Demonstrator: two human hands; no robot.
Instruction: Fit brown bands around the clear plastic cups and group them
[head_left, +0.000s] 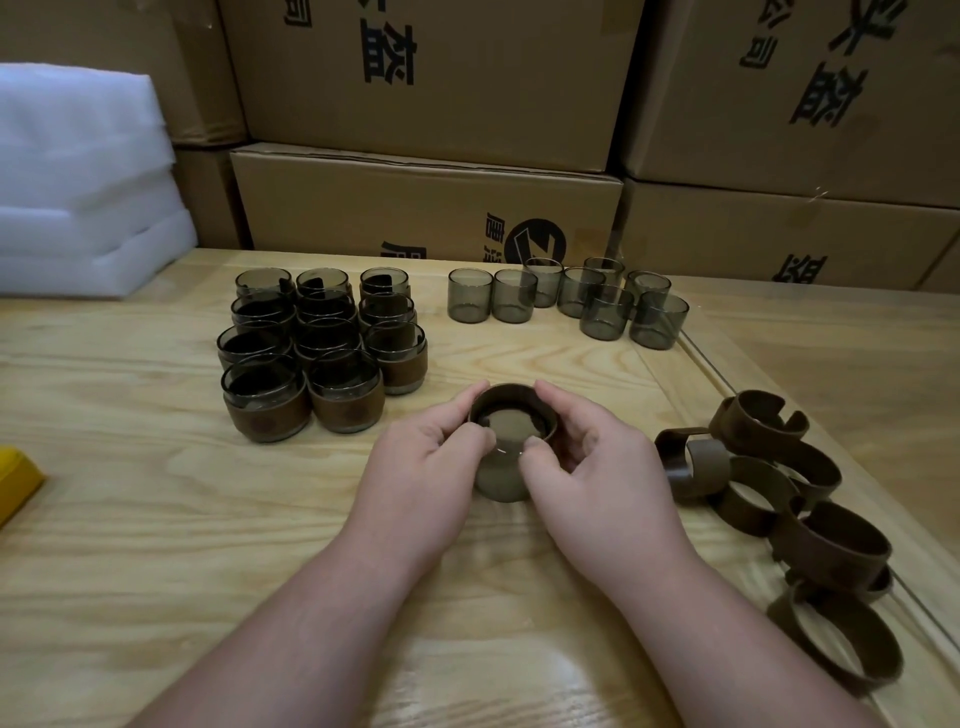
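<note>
Pinching a brown band (511, 402) at the rim of a clear cup (501, 480) with my left hand (426, 460) and right hand (597, 467), I keep it mid-surface — finished cups (311, 353) grouped far-left, bare cups (566, 299) at the far edge, spare bands (779, 499) right — so everything stays within reach.

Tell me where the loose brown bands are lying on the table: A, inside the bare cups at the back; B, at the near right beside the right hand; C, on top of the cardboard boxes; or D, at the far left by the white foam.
B: the loose brown bands lie in a heap on the table near its right edge, just right of the right hand.
</note>
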